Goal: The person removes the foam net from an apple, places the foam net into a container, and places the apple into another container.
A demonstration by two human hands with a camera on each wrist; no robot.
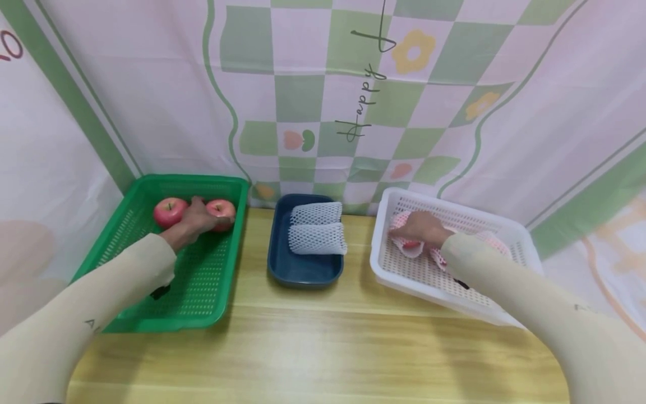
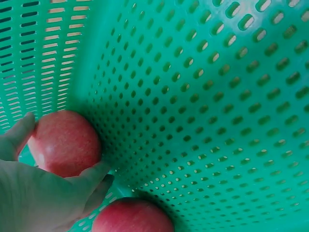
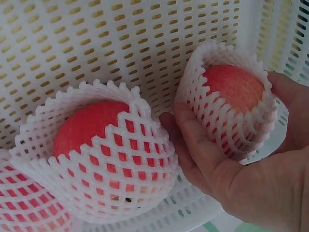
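Observation:
In the green basket [image 1: 202, 297] on the left, my left hand [image 1: 198, 217] grips a bare red apple [image 1: 221, 212]. Its thumb and fingers lie on either side of that apple [image 2: 67, 142] in the left wrist view. A second bare apple [image 1: 170, 212] sits beside the hand. Over in the white basket [image 1: 386, 224], my right hand [image 1: 424, 227] holds an apple in a white foam net [image 3: 236, 92], thumb on one side and fingers on the other. Next to it lies another netted apple [image 3: 96, 125], with part of a third netted apple [image 3: 29, 198] at the view's edge.
Between the baskets stands a dark blue tray [image 1: 305, 275] holding two flat white foam nets [image 1: 317, 238]. All three containers are on a wooden table [image 1: 303, 348]. A patterned cloth [image 1: 303, 101] hangs behind them.

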